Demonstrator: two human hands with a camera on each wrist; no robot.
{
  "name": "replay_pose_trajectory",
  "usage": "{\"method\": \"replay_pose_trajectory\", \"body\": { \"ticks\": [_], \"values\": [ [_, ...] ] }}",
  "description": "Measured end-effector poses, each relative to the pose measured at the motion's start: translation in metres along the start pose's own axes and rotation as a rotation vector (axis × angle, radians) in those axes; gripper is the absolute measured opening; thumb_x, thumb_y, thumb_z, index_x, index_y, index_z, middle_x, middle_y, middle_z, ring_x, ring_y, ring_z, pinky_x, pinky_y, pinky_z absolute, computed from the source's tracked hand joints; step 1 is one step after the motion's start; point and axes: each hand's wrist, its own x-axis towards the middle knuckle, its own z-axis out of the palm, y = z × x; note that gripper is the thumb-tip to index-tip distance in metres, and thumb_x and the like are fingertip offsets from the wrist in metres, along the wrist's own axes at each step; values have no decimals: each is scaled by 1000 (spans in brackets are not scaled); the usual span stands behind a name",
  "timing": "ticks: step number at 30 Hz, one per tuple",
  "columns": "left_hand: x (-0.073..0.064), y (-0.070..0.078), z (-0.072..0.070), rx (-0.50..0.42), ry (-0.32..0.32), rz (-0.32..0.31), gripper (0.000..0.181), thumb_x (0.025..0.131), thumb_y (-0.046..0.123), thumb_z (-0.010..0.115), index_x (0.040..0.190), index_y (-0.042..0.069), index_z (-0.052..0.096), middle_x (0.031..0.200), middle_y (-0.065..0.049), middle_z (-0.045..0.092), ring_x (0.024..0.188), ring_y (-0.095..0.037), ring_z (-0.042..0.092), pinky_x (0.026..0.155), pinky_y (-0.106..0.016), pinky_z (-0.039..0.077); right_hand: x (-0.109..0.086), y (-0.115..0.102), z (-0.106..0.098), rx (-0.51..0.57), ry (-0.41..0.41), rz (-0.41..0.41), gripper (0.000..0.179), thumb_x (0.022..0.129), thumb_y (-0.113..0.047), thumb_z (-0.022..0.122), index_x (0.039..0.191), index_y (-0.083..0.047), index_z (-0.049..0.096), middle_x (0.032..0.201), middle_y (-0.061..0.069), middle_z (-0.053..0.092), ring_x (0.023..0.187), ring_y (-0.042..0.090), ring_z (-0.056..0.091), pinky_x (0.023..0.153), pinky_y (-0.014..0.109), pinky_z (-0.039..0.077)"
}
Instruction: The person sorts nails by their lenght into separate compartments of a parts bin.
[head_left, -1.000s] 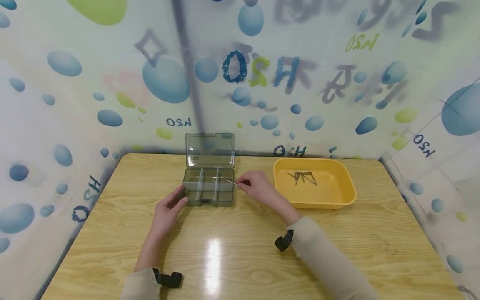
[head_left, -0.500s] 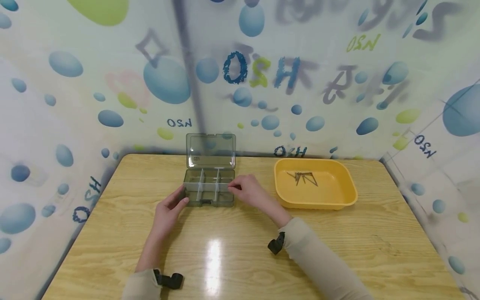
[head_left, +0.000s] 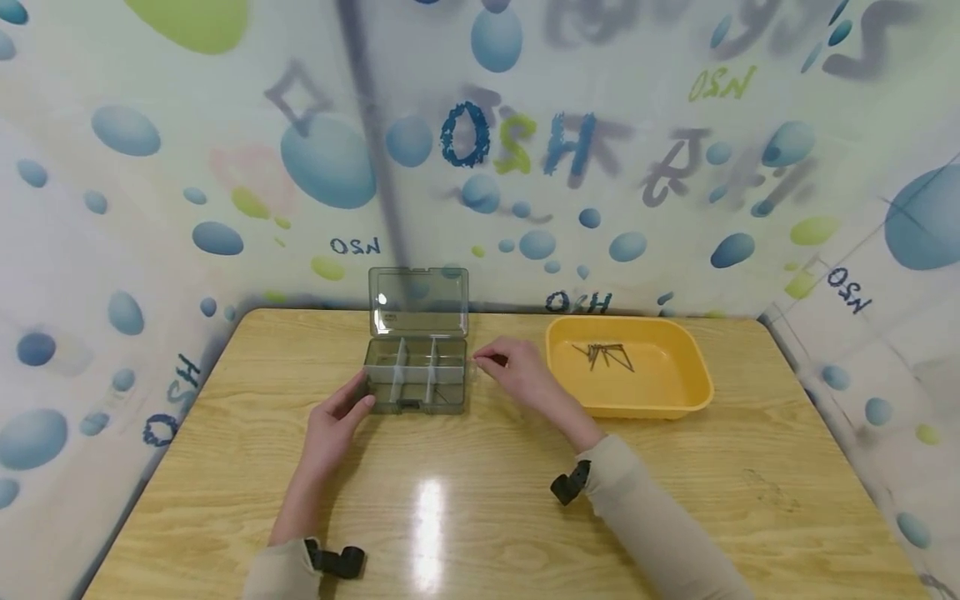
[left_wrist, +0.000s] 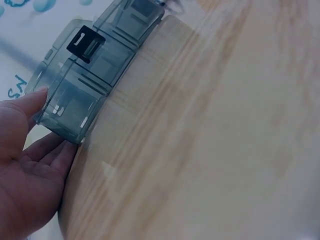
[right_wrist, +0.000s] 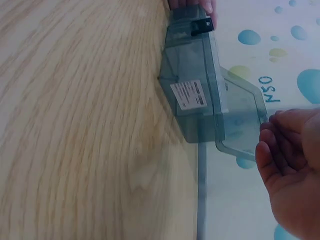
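A clear grey compartment box (head_left: 417, 403) stands on the table, its lid (head_left: 420, 302) raised at the back. White dividers split it into several compartments. My left hand (head_left: 333, 421) holds the box's left end, thumb at the front corner; in the left wrist view the fingers (left_wrist: 55, 155) lie against its end wall. A thin dark nail (head_left: 441, 394) appears to lie in the front right compartment. Just right of the box, my right hand (head_left: 517, 375) hovers with fingers loosely bent. Nothing shows between the fingertips in the right wrist view.
A yellow tray (head_left: 637, 410) to the right of the box holds several nails (head_left: 606, 354) in a loose pile. A wood-grain table (head_left: 510, 533) carries everything, with a patterned curtain or wall (head_left: 540, 200) behind its back edge.
The right hand moved left over the box with a nail, then drew back right without it. A thin nail now shows in the front right compartment. The left hand stayed on the box.
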Motion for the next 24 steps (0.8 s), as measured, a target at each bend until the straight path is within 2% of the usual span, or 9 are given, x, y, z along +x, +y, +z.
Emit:
{"method": "replay_pose_trajectory", "body": {
  "ticks": [6,12,19,24],
  "values": [
    [0,2,0,7,0,-21,54,103,20,66,152,4,49,155,-16,45,144,-27,41,97,-8,41,-10,11,-21,16,71,-18,13,100,-11,69,107,-6,79,100,2,73,86,15,64,73,30,55],
    [0,1,0,9,19,2,54,103,19,66,151,2,49,154,-19,46,142,-33,42,95,-7,41,-22,29,-48,6,130,-27,11,98,-8,71,106,-5,78,99,5,73,87,20,66,75,35,56],
    [0,0,0,15,13,-19,54,102,20,67,151,4,50,154,-17,47,141,-29,44,94,-7,42,-42,54,-88,-26,226,73,15,98,-10,72,109,-1,77,102,10,75,91,26,68,75,36,57],
    [0,2,1,0,19,-26,54,102,18,67,151,4,50,153,-17,47,142,-30,43,95,-7,41,-60,78,-114,-92,274,130,17,97,-7,72,111,3,76,103,15,75,91,30,69,73,27,55]
  ]
}}
